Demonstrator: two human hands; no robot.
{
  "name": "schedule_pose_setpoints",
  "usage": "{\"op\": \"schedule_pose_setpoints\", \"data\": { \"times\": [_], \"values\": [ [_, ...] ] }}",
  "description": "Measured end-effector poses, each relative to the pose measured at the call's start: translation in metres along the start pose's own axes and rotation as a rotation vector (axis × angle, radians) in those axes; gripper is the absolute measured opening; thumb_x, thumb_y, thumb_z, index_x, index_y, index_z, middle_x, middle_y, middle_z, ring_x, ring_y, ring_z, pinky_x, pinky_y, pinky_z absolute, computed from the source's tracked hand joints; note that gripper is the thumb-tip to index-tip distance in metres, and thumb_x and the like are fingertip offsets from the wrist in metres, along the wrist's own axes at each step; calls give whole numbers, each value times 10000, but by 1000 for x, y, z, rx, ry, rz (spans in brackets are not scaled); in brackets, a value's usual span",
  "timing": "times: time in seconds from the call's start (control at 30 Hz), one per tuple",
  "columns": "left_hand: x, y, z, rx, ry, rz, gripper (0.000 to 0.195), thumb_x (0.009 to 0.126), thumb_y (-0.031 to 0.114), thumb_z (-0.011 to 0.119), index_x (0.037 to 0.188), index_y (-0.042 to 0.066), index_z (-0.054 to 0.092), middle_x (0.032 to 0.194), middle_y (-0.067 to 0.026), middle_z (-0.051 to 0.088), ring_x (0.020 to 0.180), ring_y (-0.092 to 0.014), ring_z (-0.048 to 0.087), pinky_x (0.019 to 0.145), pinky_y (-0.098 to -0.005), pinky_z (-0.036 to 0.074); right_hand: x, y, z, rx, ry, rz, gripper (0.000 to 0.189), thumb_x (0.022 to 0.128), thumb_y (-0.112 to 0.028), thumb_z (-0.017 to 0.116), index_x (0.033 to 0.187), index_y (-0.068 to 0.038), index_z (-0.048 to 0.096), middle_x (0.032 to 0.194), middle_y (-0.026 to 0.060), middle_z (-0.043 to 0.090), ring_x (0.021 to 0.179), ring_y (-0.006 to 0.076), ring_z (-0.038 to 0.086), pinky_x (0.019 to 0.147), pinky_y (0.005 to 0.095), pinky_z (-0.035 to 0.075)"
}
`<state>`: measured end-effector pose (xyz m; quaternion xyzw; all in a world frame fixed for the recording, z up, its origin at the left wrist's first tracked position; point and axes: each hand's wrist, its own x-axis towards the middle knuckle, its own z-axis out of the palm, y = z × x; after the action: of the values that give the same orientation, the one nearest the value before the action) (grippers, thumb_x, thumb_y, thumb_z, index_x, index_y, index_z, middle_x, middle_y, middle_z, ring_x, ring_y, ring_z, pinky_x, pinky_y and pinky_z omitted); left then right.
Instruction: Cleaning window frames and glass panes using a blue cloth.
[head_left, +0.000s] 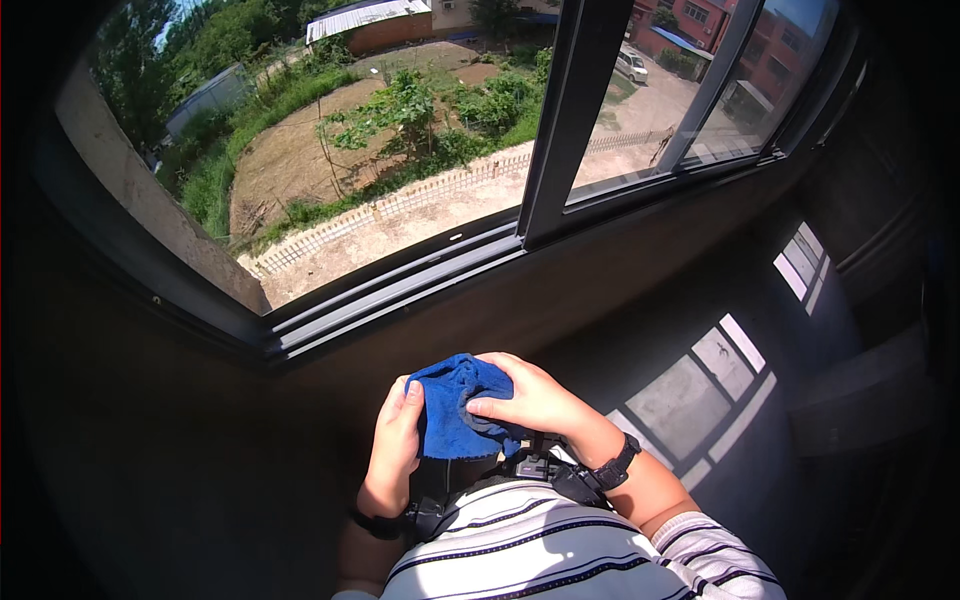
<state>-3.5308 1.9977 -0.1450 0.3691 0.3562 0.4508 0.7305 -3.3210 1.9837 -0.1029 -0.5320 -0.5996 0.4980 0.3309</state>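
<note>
A blue cloth (442, 420), crumpled at its top and darkened with grime near the middle, is held up in front of my chest. My left hand (397, 427) grips its left edge, thumb on the near face and fingers behind. On the other side my right hand (525, 394) pinches the cloth, its thumb pressing into a dark fold. The fingers behind the cloth are hidden. Beyond both hands runs the grey metal track (405, 289) of a sliding window, apart from the cloth.
The window's left part stands open onto a garden plot (300, 142) well below. A dark vertical frame post (555, 127) and glazed sash (637, 97) stand to the right. Under the sill is a shaded wall (480, 307). Sunlight patches fall on the grey floor (679, 405).
</note>
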Motion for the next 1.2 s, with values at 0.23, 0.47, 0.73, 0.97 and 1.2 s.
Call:
{"op": "schedule_pose_setpoints", "data": {
  "times": [0.23, 0.47, 0.73, 0.97, 1.2],
  "values": [
    [25, -29, 75, 146, -257, -162, 262, 979, 248, 611, 1073, 4, 594, 983, -43, 639, 873, -81, 589, 816, -239, 486, -72, 41, -65, -110, 90, 138, 494, 745, -345, 820, 1035, -7, 607, 933, 129, 684, 860, 220, 673, 795, 334, 519],
    [52, -91, 164, 317, -379, -179, 695, 939, 402, 628, 1426, -33, 389, 1288, -151, 550, 1158, -190, 538, 998, -328, 430, -139, 89, -157, 1039, 510, 55, 476, 927, -242, 670, 1267, 38, 490, 1146, 145, 631, 1038, 215, 632, 925, 371, 515],
    [56, -165, 298, 690, -590, -174, 381, 1011, 258, 543, 1277, -15, 541, 1175, -63, 635, 1094, -118, 546, 1008, -292, 407, -179, 117, -242, 1082, 495, -98, 365, 896, -28, 567, 1248, 39, 502, 1153, 127, 628, 1036, 227, 645, 945, 367, 508],
    [52, -163, 323, 508, -434, 65, 274, 966, 100, 602, 1218, 1, 563, 1150, -46, 641, 1117, -121, 568, 1013, -304, 421, -194, 153, -279, 678, 519, -98, 345, 870, -50, 669, 1196, 2, 567, 1126, 68, 641, 1018, 147, 609, 955, 328, 476],
    [105, -22, 282, 1038, 515, 1060, 663, 877, 246, 725, 1411, 27, 398, 1434, -142, 400, 1303, -299, 426, 1076, -419, 353, -242, 184, -325, 1001, 786, -100, 275, 908, -83, 642, 1167, -8, 589, 1087, 75, 660, 1027, 170, 622, 937, 337, 475]
  ]
}}
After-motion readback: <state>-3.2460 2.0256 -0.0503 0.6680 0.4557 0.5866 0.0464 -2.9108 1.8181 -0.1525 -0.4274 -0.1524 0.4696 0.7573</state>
